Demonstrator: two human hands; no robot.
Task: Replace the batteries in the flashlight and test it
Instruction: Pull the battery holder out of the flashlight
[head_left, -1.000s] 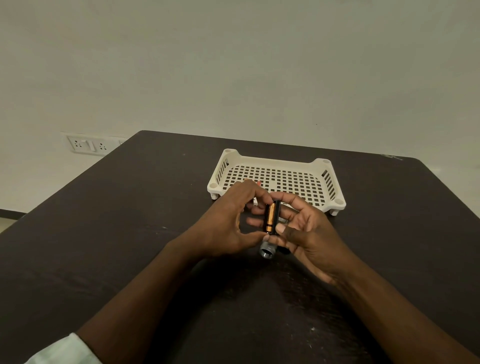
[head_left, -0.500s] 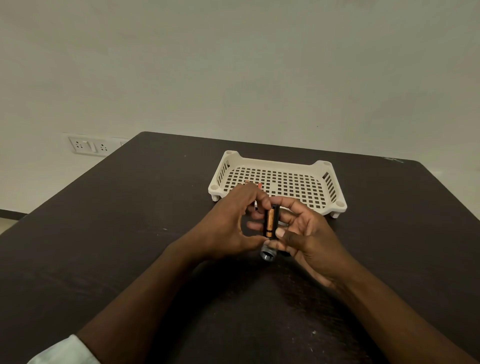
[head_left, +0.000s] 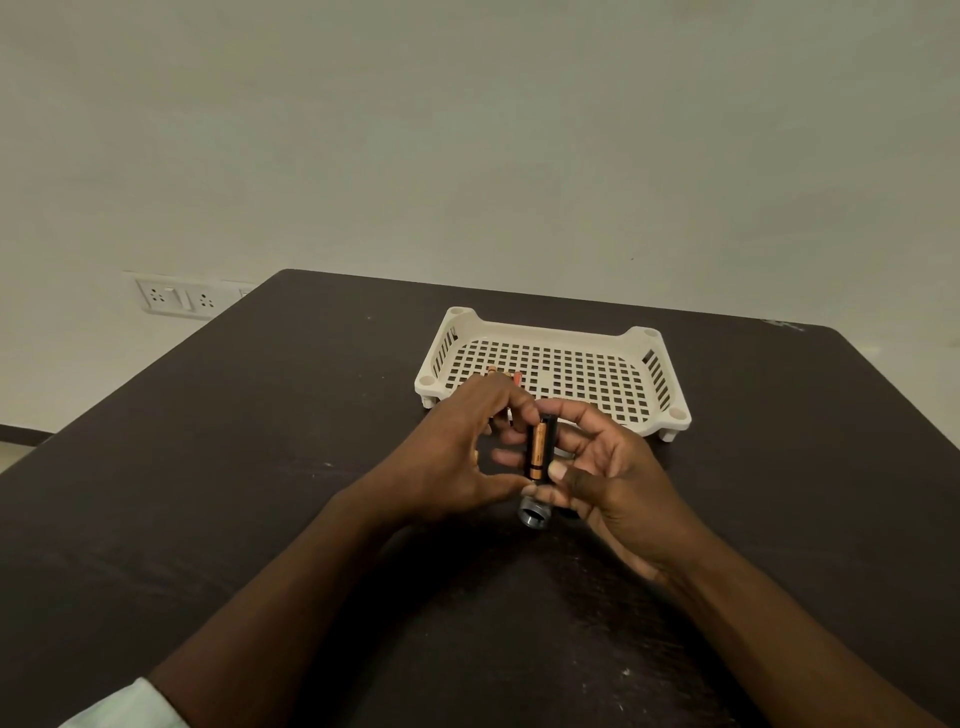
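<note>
Copper and black, the battery (head_left: 538, 451) stands nearly upright between my two hands, seated against a black holder (head_left: 549, 441) just above the dark table (head_left: 260, 441). My right hand (head_left: 613, 478) comes in from the lower right, palm turned toward me, its thumb curled across the lower end of the holder and its fingers wrapped behind it. My left hand (head_left: 457, 452) reaches in from the lower left; its forefinger bends over the battery's top and its thumb stretches underneath toward the bottom end, pinching it lengthwise. A grey threaded flashlight piece (head_left: 533, 514) lies on the table just below my thumbs. Beyond my knuckles sits a cream perforated tray (head_left: 644, 374), with a couple of orange-tipped batteries (head_left: 504, 375) partly hidden behind my left fingers.
</note>
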